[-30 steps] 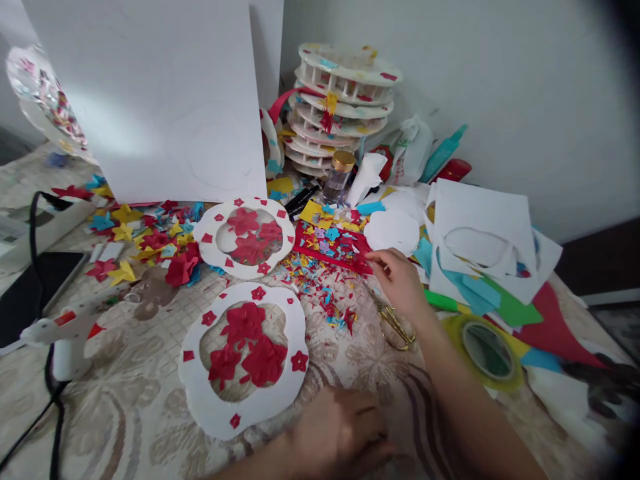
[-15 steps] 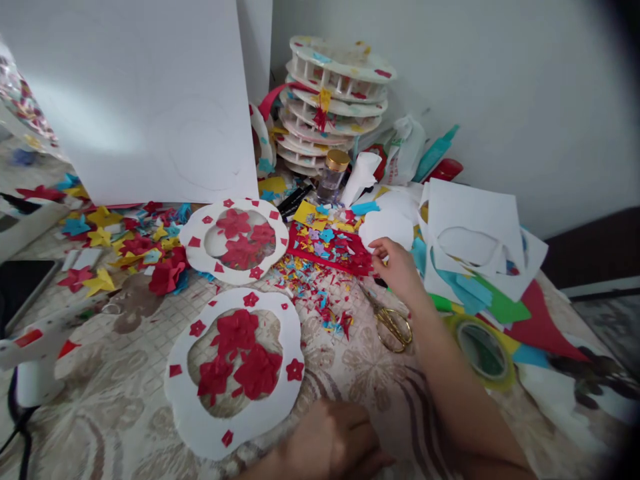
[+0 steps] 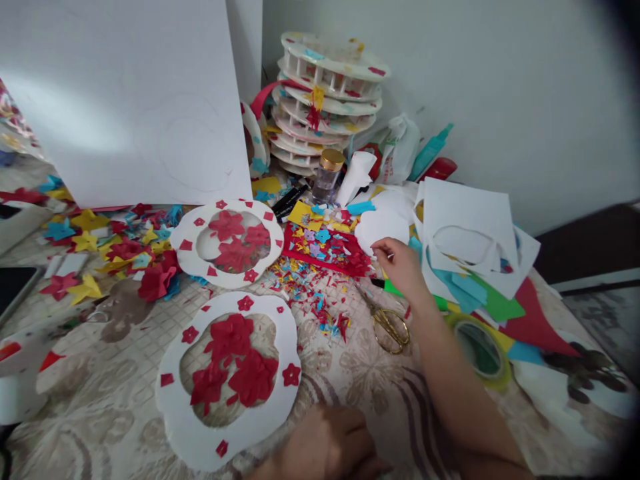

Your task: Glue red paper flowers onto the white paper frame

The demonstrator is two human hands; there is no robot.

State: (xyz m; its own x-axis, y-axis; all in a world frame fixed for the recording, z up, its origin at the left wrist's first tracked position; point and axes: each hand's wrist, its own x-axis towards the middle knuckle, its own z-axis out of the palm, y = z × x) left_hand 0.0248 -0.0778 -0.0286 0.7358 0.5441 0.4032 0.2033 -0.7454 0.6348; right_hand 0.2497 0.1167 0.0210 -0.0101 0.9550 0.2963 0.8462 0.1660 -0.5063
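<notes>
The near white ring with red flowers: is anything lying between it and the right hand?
Yes: small paper scraps and the tips of the gold scissors lie on the tablecloth between the right hand and the near white ring. Nothing tall visibly stands there.

A red tray of coloured paper cutouts lies beyond the nearer red-flowered white ring.

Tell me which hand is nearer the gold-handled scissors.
Right. The right hand is just beyond the scissors; the left hand is farther off, on the near side and to their left.
</notes>
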